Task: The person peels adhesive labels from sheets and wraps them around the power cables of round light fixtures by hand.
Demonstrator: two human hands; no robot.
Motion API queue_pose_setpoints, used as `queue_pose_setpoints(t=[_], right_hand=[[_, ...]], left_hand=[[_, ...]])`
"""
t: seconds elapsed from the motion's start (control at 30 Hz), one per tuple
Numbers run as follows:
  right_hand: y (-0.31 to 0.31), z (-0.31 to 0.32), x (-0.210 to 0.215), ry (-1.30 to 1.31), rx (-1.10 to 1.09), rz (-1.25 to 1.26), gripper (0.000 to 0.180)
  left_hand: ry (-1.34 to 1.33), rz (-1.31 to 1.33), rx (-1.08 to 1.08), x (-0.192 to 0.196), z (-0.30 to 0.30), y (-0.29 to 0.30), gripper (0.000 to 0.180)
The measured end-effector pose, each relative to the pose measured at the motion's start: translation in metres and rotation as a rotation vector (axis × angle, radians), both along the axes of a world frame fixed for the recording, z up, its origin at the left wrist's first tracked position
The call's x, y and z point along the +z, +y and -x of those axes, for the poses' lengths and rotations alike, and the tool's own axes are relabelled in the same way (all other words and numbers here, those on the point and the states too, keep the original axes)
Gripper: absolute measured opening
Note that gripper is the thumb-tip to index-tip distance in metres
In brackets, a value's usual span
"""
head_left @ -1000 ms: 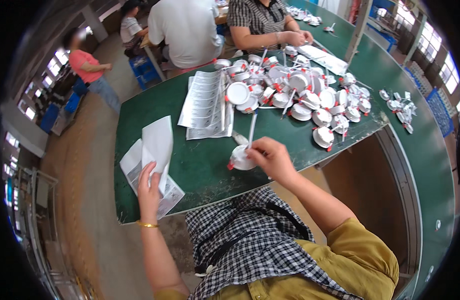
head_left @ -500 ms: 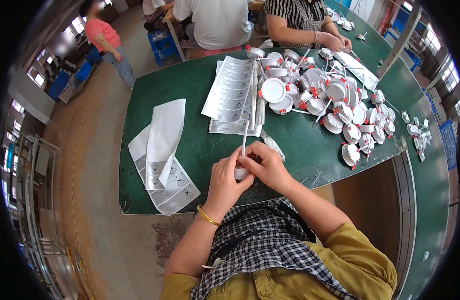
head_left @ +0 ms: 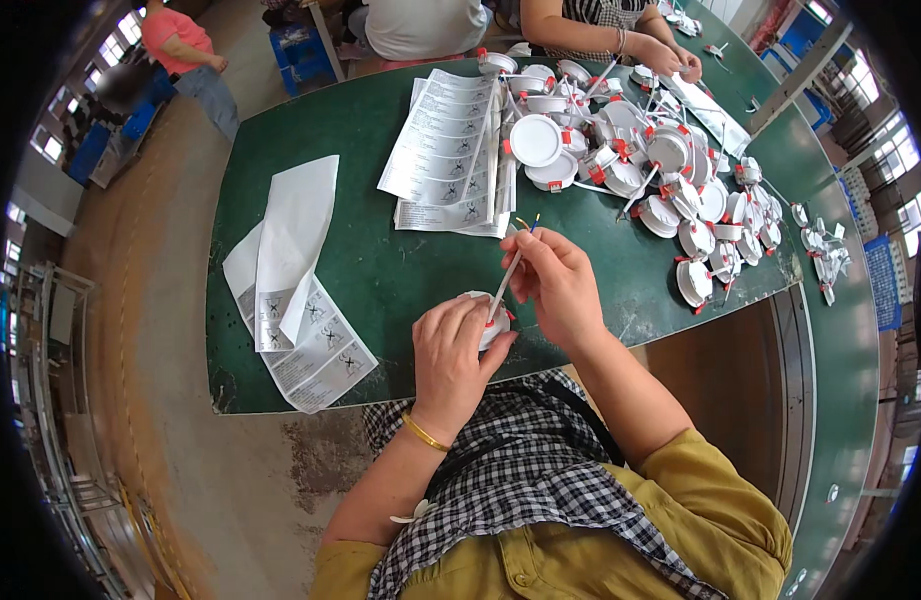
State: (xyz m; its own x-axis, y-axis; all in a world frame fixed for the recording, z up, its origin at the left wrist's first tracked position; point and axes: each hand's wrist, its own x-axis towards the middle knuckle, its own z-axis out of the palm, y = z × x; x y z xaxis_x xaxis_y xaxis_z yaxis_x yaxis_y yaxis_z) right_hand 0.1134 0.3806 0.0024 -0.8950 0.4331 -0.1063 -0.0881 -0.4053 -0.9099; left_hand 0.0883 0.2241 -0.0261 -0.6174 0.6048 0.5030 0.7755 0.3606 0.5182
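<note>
A round white downlight (head_left: 496, 331) with red clips is on the green table close in front of me. My left hand (head_left: 448, 345) is wrapped around its left side, with the thumb at the near edge. Rising from the lamp, a white cable (head_left: 503, 284) slants up to my right hand (head_left: 563, 288). The fingertips of that hand pinch the cable near its upper end, where thin coloured wire ends stick out. The underside of the lamp is hidden.
Printed label sheets (head_left: 442, 140) lie beyond my hands, and more loose sheets (head_left: 302, 250) at the left. A heap of similar downlights (head_left: 536, 141) covers the right side of the green table (head_left: 370, 270). Across it, a co-worker's hands (head_left: 670, 60) handle something small.
My right hand has left the lamp body and moved up the cable to its wire end. My left hand now lies over the lamp's side. The cable leans more to the right.
</note>
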Motion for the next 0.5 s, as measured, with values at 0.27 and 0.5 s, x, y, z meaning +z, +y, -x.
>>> queue_pose_setpoints(t=[0.27, 0.5], right_hand=[[-0.004, -0.013, 0.017, 0.128, -0.006, -0.279, 0.018], [0.009, -0.017, 0.024, 0.280, -0.104, -0.885, 0.005]], left_hand=[[-0.019, -0.048, 0.030, -0.003, 0.001, -0.002, 0.027], [-0.069, -0.077, -0.005, 0.002, 0.003, -0.005, 0.021]])
